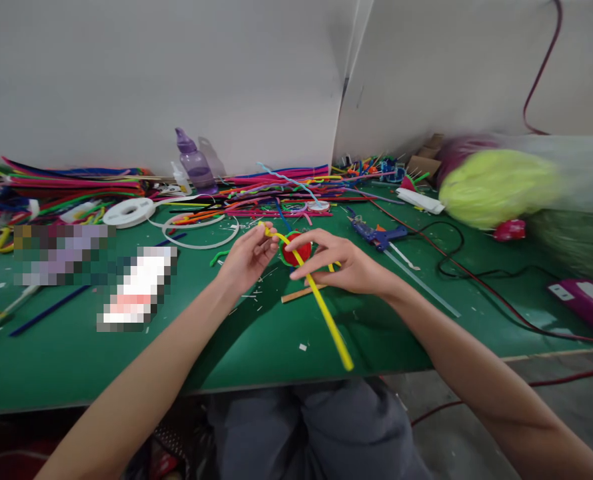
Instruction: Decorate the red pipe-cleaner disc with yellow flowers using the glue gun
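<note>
A yellow pipe cleaner [329, 320] runs between my two hands, its free end slanting down toward the table's front edge. My left hand [249, 257] pinches the bent upper end between thumb and fingertips. My right hand [349, 263] has its fingers curled around the strand partway along. Between the hands shows a red round piece [299, 248] with a green fuzzy rim, partly covered by my right fingers. Under them on the green table [256, 350] is a flat wooden stick [296, 293].
Bundles of coloured pipe cleaners [76, 183] line the back. A purple bottle [196, 167] and a white spool [129, 212] stand at left. Right of my hands lie a blue glue gun [381, 233] with its cable, a purple power strip [584, 303] and a yellow-green bagged bundle [496, 187].
</note>
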Motion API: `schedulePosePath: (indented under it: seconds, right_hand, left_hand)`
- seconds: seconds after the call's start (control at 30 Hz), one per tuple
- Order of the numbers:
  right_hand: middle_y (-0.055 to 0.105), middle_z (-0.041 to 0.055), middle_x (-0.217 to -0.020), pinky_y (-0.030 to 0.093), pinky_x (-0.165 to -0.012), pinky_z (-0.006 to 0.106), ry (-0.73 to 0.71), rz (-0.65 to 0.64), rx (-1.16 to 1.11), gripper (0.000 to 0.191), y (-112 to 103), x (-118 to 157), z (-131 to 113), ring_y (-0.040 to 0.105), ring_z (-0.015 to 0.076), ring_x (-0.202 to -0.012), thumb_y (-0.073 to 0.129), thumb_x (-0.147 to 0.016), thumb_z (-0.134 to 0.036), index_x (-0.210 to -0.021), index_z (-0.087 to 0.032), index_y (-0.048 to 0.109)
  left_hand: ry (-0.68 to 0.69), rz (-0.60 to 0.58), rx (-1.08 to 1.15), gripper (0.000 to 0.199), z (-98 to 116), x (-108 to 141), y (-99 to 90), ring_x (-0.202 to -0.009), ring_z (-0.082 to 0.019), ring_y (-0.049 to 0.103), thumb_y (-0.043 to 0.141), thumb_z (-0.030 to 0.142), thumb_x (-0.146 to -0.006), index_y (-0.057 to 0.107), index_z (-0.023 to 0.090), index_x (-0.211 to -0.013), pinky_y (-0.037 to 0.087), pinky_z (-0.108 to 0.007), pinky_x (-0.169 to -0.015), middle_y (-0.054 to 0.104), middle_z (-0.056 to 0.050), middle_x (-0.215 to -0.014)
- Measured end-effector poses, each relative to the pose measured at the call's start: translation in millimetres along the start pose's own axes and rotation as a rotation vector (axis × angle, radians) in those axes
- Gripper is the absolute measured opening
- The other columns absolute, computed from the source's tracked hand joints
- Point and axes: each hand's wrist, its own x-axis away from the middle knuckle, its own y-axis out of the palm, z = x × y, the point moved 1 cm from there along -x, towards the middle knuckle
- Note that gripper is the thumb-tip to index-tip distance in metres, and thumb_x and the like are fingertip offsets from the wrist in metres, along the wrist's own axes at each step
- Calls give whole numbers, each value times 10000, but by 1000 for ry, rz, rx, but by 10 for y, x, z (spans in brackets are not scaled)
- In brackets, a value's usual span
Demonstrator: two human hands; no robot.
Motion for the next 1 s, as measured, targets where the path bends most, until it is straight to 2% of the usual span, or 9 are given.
schedulePosePath:
  seconds: [0.1,0.23,0.33,0.43,0.53,0.63,0.77,0.9,1.0]
  right_hand:
    - [679,77,-1158,476,-992,436,-70,11,5,132,46,-14,-27,587,207,-1133,685,-859,-200,-915,-268,783]
    - [733,62,-1068,489,-986,437,-26,109,-264,161,-39,-3,-39,624,241,-1128,712,-845,-314,-985,-273,781]
    - [748,50,-951,565,-726,350,94,323,-430,178,-159,27,-26,690,232,-952,717,-830,-370,-957,-264,783]
    - [721,25,-800,507,-536,262,164,527,-508,227,-261,47,6,699,187,-781,713,-820,-411,-983,-258,754]
    - [682,-9,-704,404,-426,205,256,606,-435,287,-314,41,49,645,117,-591,707,-831,-372,-1089,-252,673]
    - [663,-26,-650,323,-376,194,299,592,-307,241,-314,28,74,576,83,-468,701,-833,-343,-1036,-229,639]
    - [657,-7,-661,420,-488,230,262,478,-8,91,-251,27,70,587,100,-536,664,-843,-240,-896,-189,717]
    - [646,12,-735,426,-614,251,118,287,387,214,-180,46,86,554,108,-649,581,-878,-135,-953,-208,768]
    - [592,8,-723,402,-619,244,47,234,538,260,-158,64,128,519,104,-647,545,-887,-98,-974,-200,767]
  left_hand:
    - [0,20,24,78,7,-24,-18,-621,-47,609,647,176,-859,674,110,-890,540,-151,-651,663,-15,-758]
    - [17,12,5,100,-5,-29,-14,-588,-51,593,615,114,-863,693,73,-911,526,-148,-603,614,-14,-674]
    - [23,8,-3,130,-5,-26,-22,-589,-47,576,597,98,-870,708,68,-932,511,-143,-583,591,-15,-675]
    - [11,-64,-35,187,9,-13,-27,-588,-39,552,623,149,-872,713,88,-1023,498,-142,-570,574,-5,-700]
    - [-18,-160,-119,260,14,22,-9,-581,-34,538,681,225,-845,714,106,-1074,491,-147,-565,572,5,-722]
    - [-95,-247,-245,274,-1,75,27,-563,-38,536,720,277,-815,733,101,-1025,479,-161,-550,584,2,-703]
    - [-200,-331,-407,287,-23,135,58,-533,-48,533,751,280,-783,734,118,-1020,437,-176,-511,612,-5,-672]
    - [-247,-395,-440,267,-34,150,60,-544,-46,520,740,300,-797,733,119,-994,412,-179,-518,592,-2,-679]
    - [-245,-432,-443,236,-41,148,55,-571,-43,502,699,300,-838,731,116,-982,399,-183,-539,556,2,-692]
